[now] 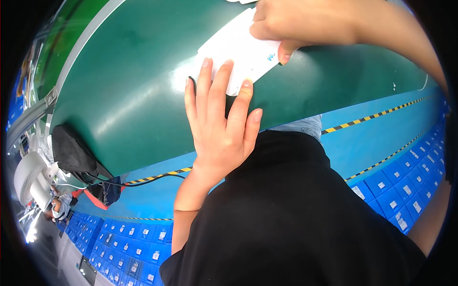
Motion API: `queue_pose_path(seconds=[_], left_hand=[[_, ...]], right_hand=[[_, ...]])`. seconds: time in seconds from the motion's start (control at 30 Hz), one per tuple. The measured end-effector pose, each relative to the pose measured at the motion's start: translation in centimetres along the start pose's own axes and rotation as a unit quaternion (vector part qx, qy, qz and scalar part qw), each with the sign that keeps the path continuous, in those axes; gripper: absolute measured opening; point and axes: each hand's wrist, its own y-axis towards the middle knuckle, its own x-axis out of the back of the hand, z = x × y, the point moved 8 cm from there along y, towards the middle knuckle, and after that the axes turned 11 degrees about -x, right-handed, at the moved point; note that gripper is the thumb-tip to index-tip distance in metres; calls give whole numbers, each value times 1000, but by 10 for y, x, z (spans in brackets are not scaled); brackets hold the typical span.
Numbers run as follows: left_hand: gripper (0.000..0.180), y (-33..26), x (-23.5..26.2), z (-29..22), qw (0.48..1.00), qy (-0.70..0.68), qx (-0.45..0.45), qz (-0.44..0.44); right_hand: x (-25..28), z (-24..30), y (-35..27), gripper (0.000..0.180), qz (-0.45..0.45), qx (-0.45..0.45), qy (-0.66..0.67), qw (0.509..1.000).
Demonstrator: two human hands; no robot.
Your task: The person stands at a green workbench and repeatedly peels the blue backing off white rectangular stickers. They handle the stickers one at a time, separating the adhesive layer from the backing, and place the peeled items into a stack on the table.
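A flat white paper-like piece [238,43] with a small blue mark near its right edge lies on the green tabletop [143,95]. My left hand [219,117] is open, its fingers spread. Some of its fingertips rest on the lower end of the piece, while the others reach onto the table beside it. At the upper right, my right hand [291,24] is closed on the piece's right edge. Its fingers are curled over the top and one digit points down past the edge. What lies beneath that hand is hidden.
Another white item [241,1] shows at the top edge. A black mesh bag [74,150] sits at the table's left corner, near a white fan [31,176] and a cable. Blue labelled bins [129,248] line the floor behind me. Farther left, a person [59,207] is visible.
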Motion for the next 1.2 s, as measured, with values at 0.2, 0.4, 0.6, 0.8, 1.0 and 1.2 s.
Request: queue_pose_path(seconds=[0.2, 0.4, 0.6, 0.8, 1.0, 1.2], left_hand=[[30, -1, 4, 2, 1000, 22, -1, 5], [33, -12, 8, 4, 999, 43, 13, 2], [34, -8, 5, 0, 999, 30, 8, -21], [31, -9, 2, -1, 999, 38, 8, -30], [31, -7, 0, -4, 998, 51, -1, -33], [40, -13, 5, -3, 998, 45, 2, -33]], right_hand=[[1, -1, -14, 43, -94, 56, 9, 994], [14, 0, -19, 52, -56, 8, 86, 995], [-1, -1, 6, 56, -86, -96, -67, 989], [-9, 9, 4, 48, -91, -102, -108, 985], [-12, 7, 0, 37, -110, -121, -111, 980], [27, 14, -14, 34, -270, -89, 3, 959]])
